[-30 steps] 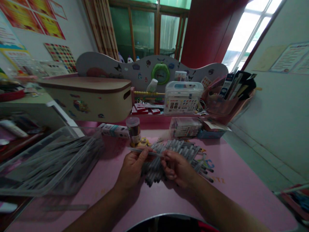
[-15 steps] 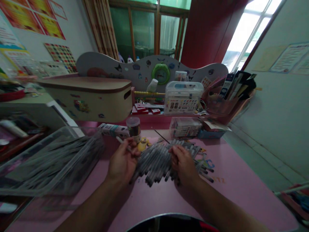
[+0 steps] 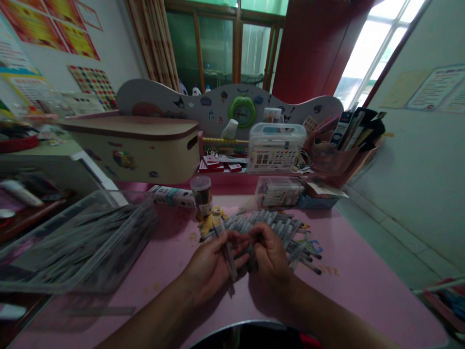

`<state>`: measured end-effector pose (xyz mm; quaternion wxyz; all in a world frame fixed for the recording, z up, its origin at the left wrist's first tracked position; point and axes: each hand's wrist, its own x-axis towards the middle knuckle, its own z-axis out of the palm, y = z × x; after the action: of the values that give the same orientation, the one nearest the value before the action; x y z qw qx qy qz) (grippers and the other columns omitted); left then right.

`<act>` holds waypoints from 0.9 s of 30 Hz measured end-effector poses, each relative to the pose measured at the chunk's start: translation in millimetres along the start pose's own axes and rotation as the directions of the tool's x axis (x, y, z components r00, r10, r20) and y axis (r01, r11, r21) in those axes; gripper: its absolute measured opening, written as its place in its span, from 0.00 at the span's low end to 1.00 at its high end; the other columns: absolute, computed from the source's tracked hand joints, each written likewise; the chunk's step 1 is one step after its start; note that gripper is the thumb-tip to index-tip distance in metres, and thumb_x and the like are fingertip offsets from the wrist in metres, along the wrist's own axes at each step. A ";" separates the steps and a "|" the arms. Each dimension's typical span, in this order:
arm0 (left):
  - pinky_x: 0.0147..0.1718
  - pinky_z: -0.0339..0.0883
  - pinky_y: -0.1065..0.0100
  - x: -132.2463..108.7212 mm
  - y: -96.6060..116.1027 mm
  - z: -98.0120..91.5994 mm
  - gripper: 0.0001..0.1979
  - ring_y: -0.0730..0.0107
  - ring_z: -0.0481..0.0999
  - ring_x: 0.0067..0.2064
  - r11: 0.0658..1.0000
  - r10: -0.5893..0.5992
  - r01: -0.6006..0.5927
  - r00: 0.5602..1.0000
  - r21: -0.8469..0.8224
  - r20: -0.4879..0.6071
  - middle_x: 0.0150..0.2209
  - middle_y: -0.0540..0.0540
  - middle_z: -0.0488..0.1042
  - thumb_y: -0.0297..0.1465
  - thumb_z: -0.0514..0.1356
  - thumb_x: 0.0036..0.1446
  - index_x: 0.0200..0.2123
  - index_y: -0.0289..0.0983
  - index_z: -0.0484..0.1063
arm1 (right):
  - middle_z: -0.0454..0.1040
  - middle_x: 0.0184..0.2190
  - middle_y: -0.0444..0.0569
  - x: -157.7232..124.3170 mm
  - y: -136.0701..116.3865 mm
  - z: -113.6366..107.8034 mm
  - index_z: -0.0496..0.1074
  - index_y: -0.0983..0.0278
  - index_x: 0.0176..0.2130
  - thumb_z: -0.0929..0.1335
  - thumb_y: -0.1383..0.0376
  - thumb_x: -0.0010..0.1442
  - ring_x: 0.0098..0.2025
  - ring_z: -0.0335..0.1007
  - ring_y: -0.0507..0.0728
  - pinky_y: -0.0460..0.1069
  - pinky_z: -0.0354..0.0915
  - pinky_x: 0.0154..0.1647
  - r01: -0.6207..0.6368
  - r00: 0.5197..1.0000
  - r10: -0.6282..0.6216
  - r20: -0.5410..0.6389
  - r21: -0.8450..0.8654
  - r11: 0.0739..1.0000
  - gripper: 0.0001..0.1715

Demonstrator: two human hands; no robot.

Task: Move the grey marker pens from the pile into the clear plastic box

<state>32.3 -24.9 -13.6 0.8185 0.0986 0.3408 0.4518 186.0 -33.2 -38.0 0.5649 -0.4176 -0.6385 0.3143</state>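
A heap of grey pens [image 3: 272, 225] lies on the pink desk [image 3: 348, 291] in front of me. My left hand [image 3: 212, 266] is closed round one pen [image 3: 228, 254], which points down and towards me. My right hand [image 3: 271, 257] is closed on the pens at the near edge of the heap, its fingers right beside the left hand's. Both hands meet over the near side of the heap.
A clear plastic box [image 3: 76, 242] full of pens sits at the left. Behind the heap stand a small round jar [image 3: 202, 194], a flat carton [image 3: 172, 195], a clear case [image 3: 278, 191] and a lidded marker box [image 3: 275, 148]. A cream storage bin [image 3: 134, 148] is at the back left.
My left hand had swung out left with a pen near the jar and has come back to the middle. My right hand moved from the heap's top to its near edge.
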 end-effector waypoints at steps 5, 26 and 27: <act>0.37 0.77 0.67 0.5 -13.3 2.2 0.13 0.68 0.81 0.32 0.991 -0.108 0.108 0.994 -0.085 0.010 0.29 0.41 0.78 0.23 0.52 0.65 0.32 0.30 0.75 | 0.72 0.40 0.50 -3.9 -7.4 7.1 0.65 0.59 0.50 0.59 0.74 0.65 0.42 0.72 0.56 0.51 0.70 0.42 0.369 0.928 -0.355 0.111 -0.168 0.914 0.17; 0.27 0.74 0.75 6.4 -20.0 0.5 0.11 0.76 0.76 0.27 0.998 0.010 -0.014 0.998 -0.066 -0.056 0.30 0.44 0.75 0.19 0.53 0.64 0.34 0.31 0.75 | 0.68 0.58 0.59 3.2 9.1 5.3 0.66 0.62 0.58 0.64 0.69 0.66 0.61 0.61 0.66 0.69 0.52 0.63 0.331 0.942 -0.284 0.182 -0.653 0.681 0.21; 0.25 0.73 0.75 4.9 -16.8 0.6 0.10 0.76 0.75 0.26 1.000 0.012 -0.014 0.998 -0.023 -0.065 0.29 0.45 0.74 0.20 0.54 0.63 0.34 0.30 0.75 | 0.68 0.58 0.59 4.1 9.6 3.4 0.65 0.61 0.59 0.63 0.68 0.66 0.60 0.62 0.66 0.69 0.52 0.63 0.341 0.937 -0.308 0.167 -0.637 0.692 0.22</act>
<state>45.7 -30.5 -23.4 0.8050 0.0764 0.3614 0.4642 184.3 -24.9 -45.0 0.4133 -0.4619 -0.7844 -0.0248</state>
